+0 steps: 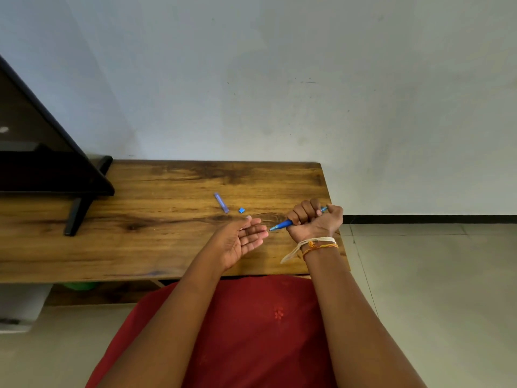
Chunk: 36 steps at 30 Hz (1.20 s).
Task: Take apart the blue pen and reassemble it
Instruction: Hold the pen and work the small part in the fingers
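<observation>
A: Blue pen (pixel 282 225) first: where is it?

B: Over the right end of the desk (pixel 140 247), clamped in the right hand. Going from the left, though: a dark screen (pixel 42 152) stands on its foot at the desk's left end. Mid-desk lies a pale purple cap (pixel 221 202), and just right of it a small blue piece (pixel 241 210), the two apart.

A: And the hands?

B: The left hand (pixel 240 240) lies palm up with straight fingers, holding nothing, its fingertips near the pen's point. The right hand (pixel 314 219) is a fist curled round the barrel, tip aimed left, the rear end poking out past the thumb. Threads (pixel 316 245) circle that wrist.
</observation>
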Available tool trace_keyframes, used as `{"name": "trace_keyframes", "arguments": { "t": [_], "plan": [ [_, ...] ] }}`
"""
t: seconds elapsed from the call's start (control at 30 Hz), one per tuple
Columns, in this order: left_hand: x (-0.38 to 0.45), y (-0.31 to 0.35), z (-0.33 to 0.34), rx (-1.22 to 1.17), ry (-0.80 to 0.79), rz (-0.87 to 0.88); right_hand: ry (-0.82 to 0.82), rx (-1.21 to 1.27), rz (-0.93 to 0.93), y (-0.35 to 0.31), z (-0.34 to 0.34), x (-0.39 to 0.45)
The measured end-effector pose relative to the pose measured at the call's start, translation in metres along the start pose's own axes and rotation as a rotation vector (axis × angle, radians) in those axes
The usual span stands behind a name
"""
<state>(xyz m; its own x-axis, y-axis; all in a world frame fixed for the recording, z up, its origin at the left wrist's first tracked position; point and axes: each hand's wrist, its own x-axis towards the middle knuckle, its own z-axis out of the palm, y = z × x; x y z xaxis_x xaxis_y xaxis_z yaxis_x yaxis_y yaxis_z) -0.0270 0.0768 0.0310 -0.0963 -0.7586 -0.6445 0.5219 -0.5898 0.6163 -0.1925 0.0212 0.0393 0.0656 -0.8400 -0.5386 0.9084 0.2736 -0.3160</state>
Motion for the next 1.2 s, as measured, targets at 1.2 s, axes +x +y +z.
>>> {"name": "trace_keyframes", "arguments": {
  "t": [1.2],
  "plan": [
    [0.013, 0.019, 0.012, 0.099, -0.126, -0.008, -0.234, -0.061, -0.051, -0.013, 0.025, 0.029]
  ]
}}
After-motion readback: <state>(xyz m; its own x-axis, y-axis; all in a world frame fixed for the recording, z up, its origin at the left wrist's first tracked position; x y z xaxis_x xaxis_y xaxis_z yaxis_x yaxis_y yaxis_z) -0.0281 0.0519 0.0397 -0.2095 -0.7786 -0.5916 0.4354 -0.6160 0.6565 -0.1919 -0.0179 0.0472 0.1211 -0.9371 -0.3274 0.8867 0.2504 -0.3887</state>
